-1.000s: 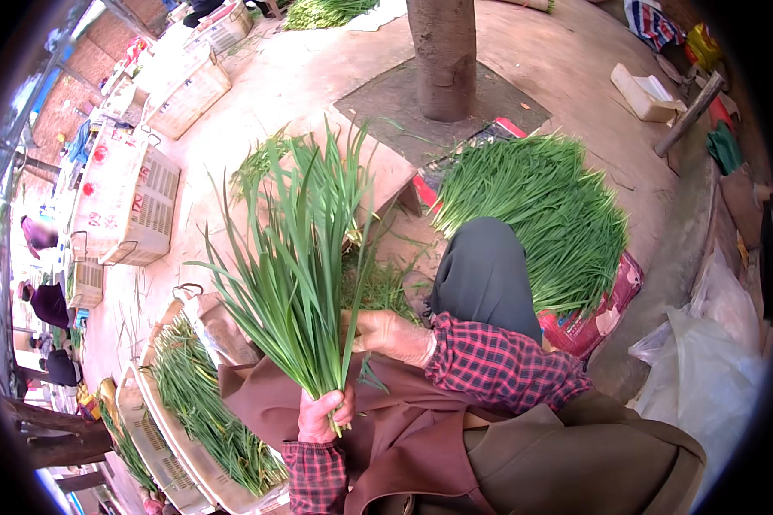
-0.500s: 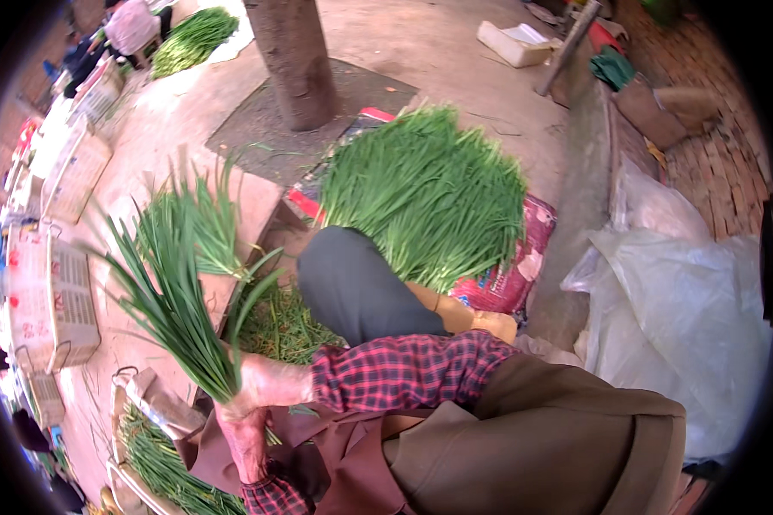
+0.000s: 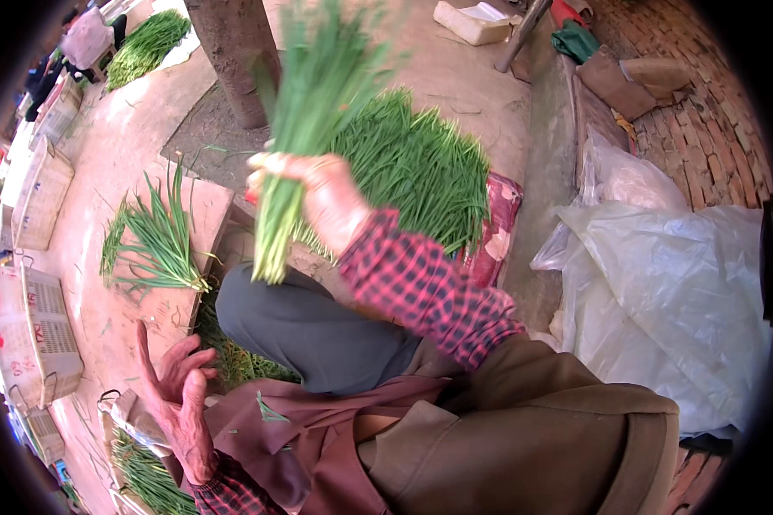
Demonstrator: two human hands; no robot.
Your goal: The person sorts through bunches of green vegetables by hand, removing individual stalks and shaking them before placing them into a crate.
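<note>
My right hand [image 3: 322, 184] is wrapped round a bunch of garlic chives [image 3: 275, 227], raised over my knee, pale stem ends down and green leaves up; the leaf tips are blurred. Behind it lies a large pile of chives [image 3: 429, 172] on a red printed sack [image 3: 500, 223]. My left hand [image 3: 180, 390] is empty, its fingers spread, above the near edge of a low wooden board [image 3: 159, 322]. On that board rests a smaller loose bunch of chives [image 3: 163, 245]. A few cut leaf bits [image 3: 270, 410] are on the apron across my lap.
A basket of chives [image 3: 150, 472] stands at lower left, with white plastic crates [image 3: 34, 330] beyond. A tree trunk [image 3: 236, 64] rises behind the board. Plastic sheeting [image 3: 661, 300] covers the right side by a low concrete ledge [image 3: 545, 154]. Another person [image 3: 86, 39] sits far left.
My right hand has swung up and to the right with the chives, away from my left hand. The left hand has let go and spread its fingers. The view has shifted slightly.
</note>
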